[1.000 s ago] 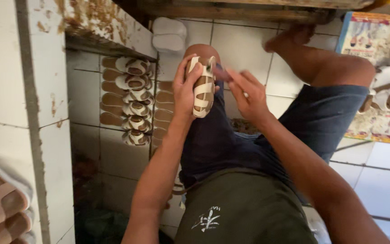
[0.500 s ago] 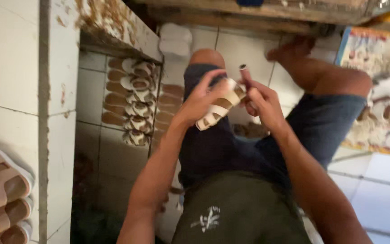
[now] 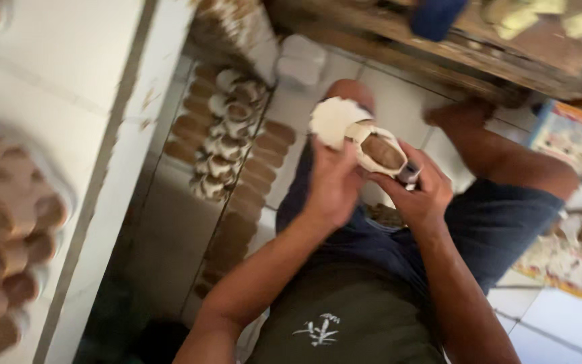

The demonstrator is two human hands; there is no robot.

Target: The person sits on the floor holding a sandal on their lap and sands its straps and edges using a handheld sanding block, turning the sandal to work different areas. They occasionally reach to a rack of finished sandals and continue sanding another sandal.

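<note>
A white strapped sandal (image 3: 358, 138) with a brown insole is held over my lap, its pale sole turned partly toward me. My left hand (image 3: 331, 185) grips it from below on the left side. My right hand (image 3: 415, 192) closes on its right end and also pinches a small dark tool (image 3: 409, 174) against it. I sit with blue shorts (image 3: 479, 229) and an olive shirt (image 3: 345, 317), one knee raised ahead.
Rows of brown and white sandals (image 3: 227, 135) lie on the tiled floor to the left. More sandals (image 3: 8, 236) are stacked at the near left, blurred. A wooden bench edge (image 3: 439, 50) runs across the top; a printed sheet with sandals (image 3: 574, 222) lies at right.
The sandal has been turned in my hands, from strap side facing me to sole and insole showing. Both hands shifted slightly right; the camera view swung and blurred.
</note>
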